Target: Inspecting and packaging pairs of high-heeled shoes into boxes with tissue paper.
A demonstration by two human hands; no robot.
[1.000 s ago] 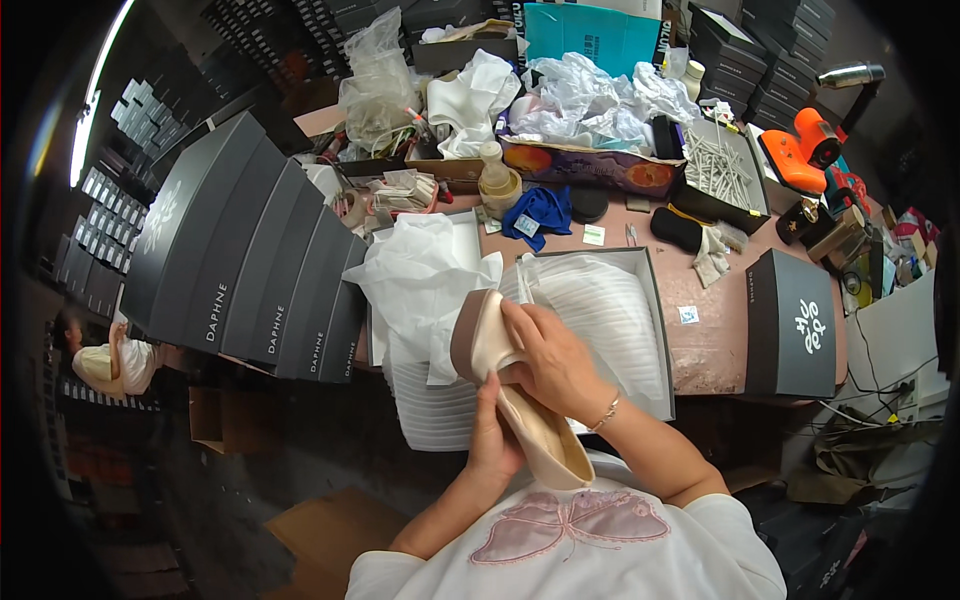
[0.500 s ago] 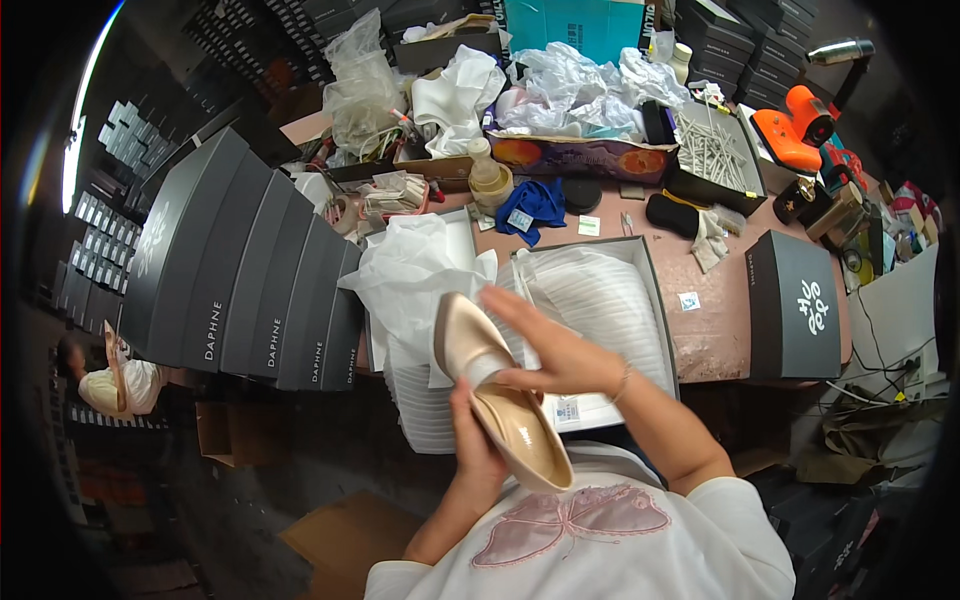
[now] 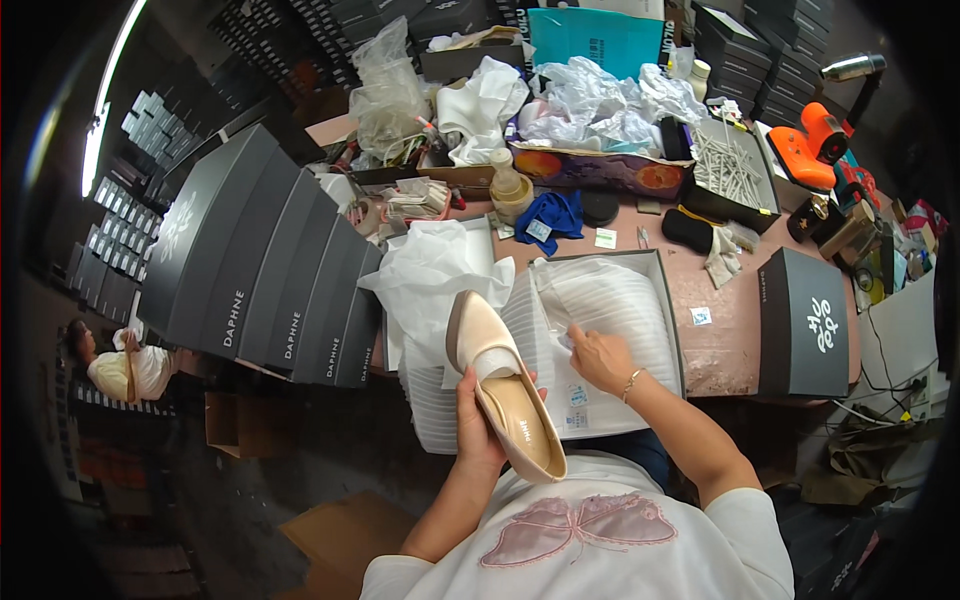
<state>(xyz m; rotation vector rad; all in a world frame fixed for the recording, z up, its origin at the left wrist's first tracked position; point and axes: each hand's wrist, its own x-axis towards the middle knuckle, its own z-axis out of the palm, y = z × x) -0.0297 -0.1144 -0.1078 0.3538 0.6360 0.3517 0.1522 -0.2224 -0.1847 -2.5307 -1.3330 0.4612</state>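
My left hand (image 3: 478,430) is closed around a beige pointed-toe shoe (image 3: 520,420), its toe pointing away from me and its opening facing up. White tissue padding (image 3: 494,363) fills the front of the shoe. To the right of it, my right hand (image 3: 602,362) is over an open shoebox (image 3: 664,300), fingers curled and pressed together at the white ribbed wrapping (image 3: 604,289). What the fingertips hold, if anything, is too small to make out. Small printed packets (image 3: 578,396) lie in the box below that hand. Crumpled white tissue paper (image 3: 440,268) lies left of the shoe.
Dark shoeboxes (image 3: 262,270) stand in a row at the left; another dark box (image 3: 803,325) is at the table's right. Behind are a squeeze bottle (image 3: 510,185), a blue cloth (image 3: 549,215), a box of white sticks (image 3: 728,168) and an orange tool (image 3: 803,155). A person (image 3: 125,368) sits far left.
My right hand has left the shoe and moved right and down over the open box, its fingers now curled. My left hand still holds the shoe. The whole view has shifted slightly.
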